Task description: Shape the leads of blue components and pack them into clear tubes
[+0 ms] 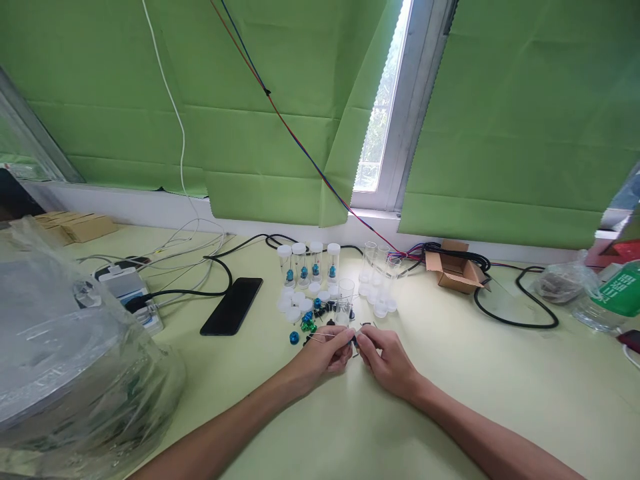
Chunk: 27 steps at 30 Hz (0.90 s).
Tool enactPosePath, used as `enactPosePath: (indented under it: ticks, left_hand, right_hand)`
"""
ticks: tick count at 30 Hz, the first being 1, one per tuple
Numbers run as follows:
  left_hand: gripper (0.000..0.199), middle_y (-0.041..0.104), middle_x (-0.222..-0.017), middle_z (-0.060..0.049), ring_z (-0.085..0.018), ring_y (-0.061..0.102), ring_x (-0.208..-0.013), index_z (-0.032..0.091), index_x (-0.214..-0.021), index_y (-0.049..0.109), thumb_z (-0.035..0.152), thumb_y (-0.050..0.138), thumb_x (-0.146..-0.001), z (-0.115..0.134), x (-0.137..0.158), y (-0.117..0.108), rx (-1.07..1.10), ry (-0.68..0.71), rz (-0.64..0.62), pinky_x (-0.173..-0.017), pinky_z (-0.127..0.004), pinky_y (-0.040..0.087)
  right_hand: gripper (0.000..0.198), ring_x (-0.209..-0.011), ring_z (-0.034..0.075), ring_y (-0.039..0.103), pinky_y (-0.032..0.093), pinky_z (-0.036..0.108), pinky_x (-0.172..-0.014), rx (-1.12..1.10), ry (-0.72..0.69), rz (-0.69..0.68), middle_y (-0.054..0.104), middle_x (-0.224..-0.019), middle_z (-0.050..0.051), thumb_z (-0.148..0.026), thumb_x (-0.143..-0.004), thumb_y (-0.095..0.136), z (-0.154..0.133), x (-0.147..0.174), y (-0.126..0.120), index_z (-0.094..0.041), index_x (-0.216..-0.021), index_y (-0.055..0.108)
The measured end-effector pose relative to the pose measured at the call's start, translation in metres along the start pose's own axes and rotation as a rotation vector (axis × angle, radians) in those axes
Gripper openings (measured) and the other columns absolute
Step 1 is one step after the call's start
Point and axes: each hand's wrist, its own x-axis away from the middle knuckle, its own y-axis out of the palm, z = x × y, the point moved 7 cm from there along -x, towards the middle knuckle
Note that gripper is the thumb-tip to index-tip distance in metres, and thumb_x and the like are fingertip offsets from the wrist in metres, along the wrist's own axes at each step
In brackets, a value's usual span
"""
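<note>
At the lower centre of the frame, between the fingertips of both hands, a small dark piece (355, 340), mostly hidden and too small to make out in detail. Clamped on it from the left, with thumb and fingers drawn together, the left hand (327, 350); pinched against it from the right, thumb to forefinger, the right hand (387, 359). Across the left hand's fingers, a thin pale strand (320, 339); impossible to tell whether gripped or only lying there.

Just above the hands, upright, a clear tube (345, 300). To its left, loosely heaped, blue pieces (294, 338), green pieces (310, 327) and black pieces (320, 312), with white caps (294, 313) spread above them. Behind these, in an upright row, four capped tubes (299, 267) with blue parts inside. Right of centre, a cluster of uncapped clear tubes (370, 263), with white round pieces (381, 309) at their feet.

Farther out on the pale table (450, 400): at centre left, a black phone (231, 307); at lower left, a large plastic-wrapped object (75, 400); right of centre, an open cardboard box (457, 275) beside coiled black cable (543, 325); at the right edge, a bottle with a green label (617, 293). Across the top, green blinds (280, 153).
</note>
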Motion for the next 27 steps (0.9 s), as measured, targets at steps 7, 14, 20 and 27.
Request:
enactPosePath:
  ticks: [7,14,20,27]
  left_hand:
    - [0.044,0.042,-0.051,0.005,-0.005,0.029,-0.044,0.015,-0.059,0.047,0.049,0.067,-0.078,0.001,0.001,0.001,0.017,-0.015,0.017,-0.044,-0.022,0.012]
    - [0.044,0.047,-0.054,0.003,-0.004,0.033,-0.041,0.015,-0.062,0.048,0.052,0.062,-0.082,0.002,0.003,-0.002,0.036,-0.030,0.034,-0.043,-0.022,0.013]
    - [0.040,0.052,-0.064,0.001,-0.005,0.038,-0.044,0.016,-0.076,0.053,0.054,0.057,-0.085,0.009,0.005,-0.002,0.039,0.013,0.017,-0.043,-0.021,0.014]
    - [0.039,0.045,-0.057,0.005,-0.006,0.034,-0.047,0.017,-0.071,0.050,0.052,0.061,-0.083,0.022,0.007,0.001,-0.193,0.109,0.088,-0.045,-0.021,0.020]
  right_hand:
    - [0.036,-0.051,0.011,0.036,0.030,0.024,-0.054,-0.022,0.010,-0.002,0.041,-0.055,-0.005,-0.031,-0.099,0.038,0.002,-0.001,0.000,-0.021,-0.064,0.038]
    - [0.032,-0.052,0.011,0.036,0.031,0.024,-0.053,-0.063,0.021,0.038,0.042,-0.057,-0.004,-0.031,-0.098,0.042,0.003,0.000,-0.003,-0.019,-0.068,0.046]
    - [0.023,-0.051,0.010,0.041,0.035,0.023,-0.053,-0.109,0.019,0.053,0.050,-0.060,-0.003,-0.029,-0.097,0.046,0.001,0.001,-0.004,-0.017,-0.082,0.059]
    - [0.022,-0.055,0.012,0.047,0.038,0.024,-0.054,-0.100,0.010,0.071,0.059,-0.066,0.001,-0.030,-0.095,0.048,0.000,0.000,-0.004,-0.016,-0.083,0.060]
